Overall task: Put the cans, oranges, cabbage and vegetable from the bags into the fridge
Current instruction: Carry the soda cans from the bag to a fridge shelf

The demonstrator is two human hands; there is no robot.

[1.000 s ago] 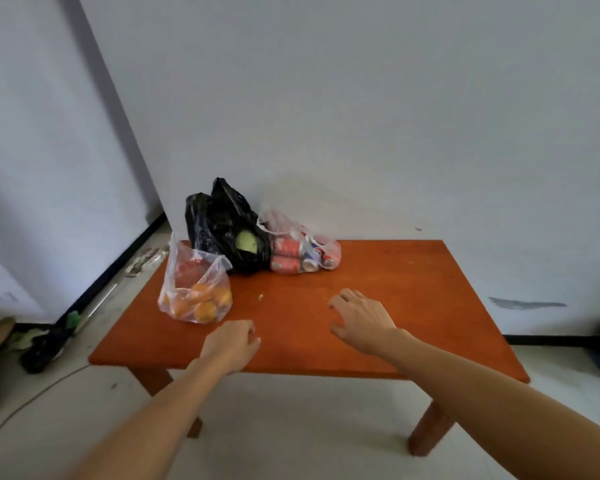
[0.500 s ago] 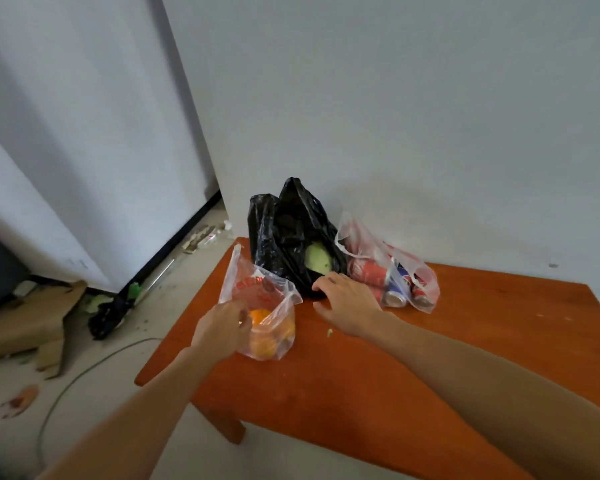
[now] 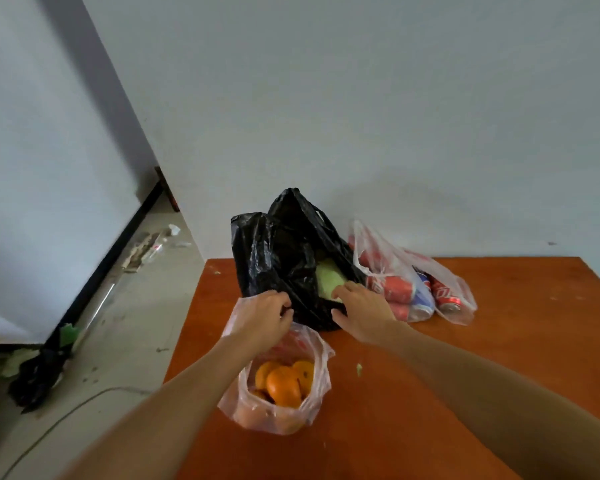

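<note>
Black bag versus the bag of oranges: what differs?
The opaque black plastic bag shows only pale green cabbage at its mouth; the clear thin plastic bag shows its oranges through the film. The black bag stands taller and farther back; the clear bag sits nearer. The left hand pinches the black bag's edge; nothing grips the clear bag. Both rest on the wooden table.

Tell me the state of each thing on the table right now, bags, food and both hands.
black bag, open at the front.
cabbage, inside the black bag, partly showing.
orange bag, upright, top open.
oranges, inside their bag.
can bag, lying on its side.
cans, inside their bag, lying down.
left hand, fingers curled on the black bag's edge.
right hand, open, fingertips on the cabbage.
</note>
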